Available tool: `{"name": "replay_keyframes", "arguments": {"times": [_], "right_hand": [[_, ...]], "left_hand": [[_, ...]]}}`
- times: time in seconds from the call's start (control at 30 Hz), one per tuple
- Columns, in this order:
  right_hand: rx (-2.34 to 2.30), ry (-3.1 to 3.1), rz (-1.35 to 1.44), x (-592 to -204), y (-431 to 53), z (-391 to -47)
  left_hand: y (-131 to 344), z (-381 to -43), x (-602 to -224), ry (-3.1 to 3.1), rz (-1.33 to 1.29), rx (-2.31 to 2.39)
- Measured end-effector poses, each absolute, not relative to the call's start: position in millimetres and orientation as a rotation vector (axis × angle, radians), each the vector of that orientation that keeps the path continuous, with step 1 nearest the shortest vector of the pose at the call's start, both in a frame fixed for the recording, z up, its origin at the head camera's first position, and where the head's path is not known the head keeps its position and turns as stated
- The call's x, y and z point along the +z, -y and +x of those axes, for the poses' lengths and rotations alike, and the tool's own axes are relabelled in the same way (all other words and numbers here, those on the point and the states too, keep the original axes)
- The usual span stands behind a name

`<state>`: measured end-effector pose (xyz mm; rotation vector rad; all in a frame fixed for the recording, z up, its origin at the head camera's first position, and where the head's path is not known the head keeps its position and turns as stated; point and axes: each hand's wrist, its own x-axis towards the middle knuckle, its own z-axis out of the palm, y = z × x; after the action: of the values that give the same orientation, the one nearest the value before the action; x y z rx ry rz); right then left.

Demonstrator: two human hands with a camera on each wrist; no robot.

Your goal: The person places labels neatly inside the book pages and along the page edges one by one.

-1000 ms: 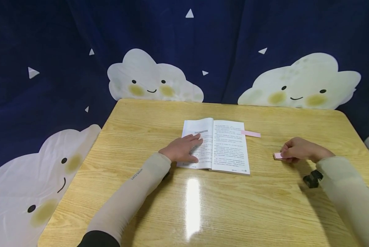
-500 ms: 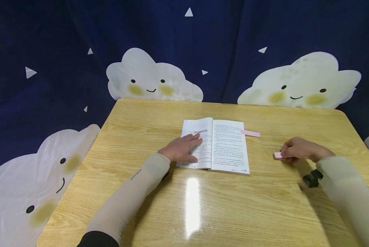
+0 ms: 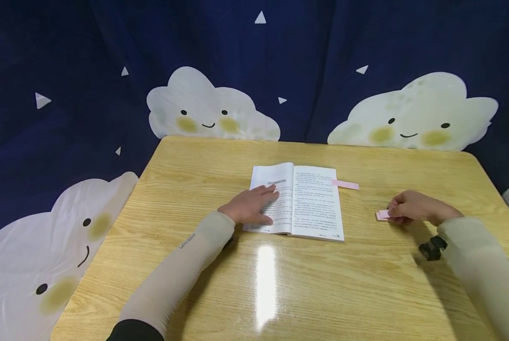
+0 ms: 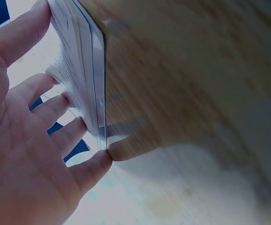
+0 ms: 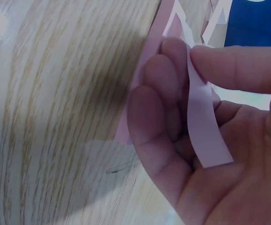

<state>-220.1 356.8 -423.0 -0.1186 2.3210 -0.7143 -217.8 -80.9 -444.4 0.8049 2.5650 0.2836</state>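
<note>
An open book (image 3: pixel 316 203) lies face up at the middle of the table. My left hand (image 3: pixel 250 206) rests on its left page with fingers spread; in the left wrist view the fingers and thumb (image 4: pixel 20 35) lie over the page and its edge. A pink sticky note (image 3: pixel 349 185) sticks out from the right page's outer edge. To the right of the book, my right hand (image 3: pixel 414 207) pinches a pink paper strip (image 5: pixel 201 117) between thumb and fingers. A pad of pink sticky notes (image 5: pixel 147 54) lies on the table under those fingers, partly hidden by them.
The wooden table (image 3: pixel 322 293) runs back to a dark blue curtain (image 3: pixel 305 61) printed with clouds. A black wrist camera (image 3: pixel 432 248) hangs under the right sleeve, close over the tabletop.
The pink strip in my right hand has shifted slightly over the pad, so more of both shows left of the fingers. My left hand and the book stay put.
</note>
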Motion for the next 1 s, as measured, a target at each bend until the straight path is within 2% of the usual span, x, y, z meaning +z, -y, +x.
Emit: {"name": "replay_keyframes", "arguments": {"times": [0.6, 1.0], "right_hand": [[-0.763, -2.288, -0.043, -417.3, -360.0, -212.6], [-0.895, -2.362, -0.128, -412.0, -355.3, -202.6]], "left_hand": [[79.4, -215.1, -440.7, -2.552, 0.810, 0.280], [79.1, -214.8, -440.5, -2.560, 0.816, 0.261]]}}
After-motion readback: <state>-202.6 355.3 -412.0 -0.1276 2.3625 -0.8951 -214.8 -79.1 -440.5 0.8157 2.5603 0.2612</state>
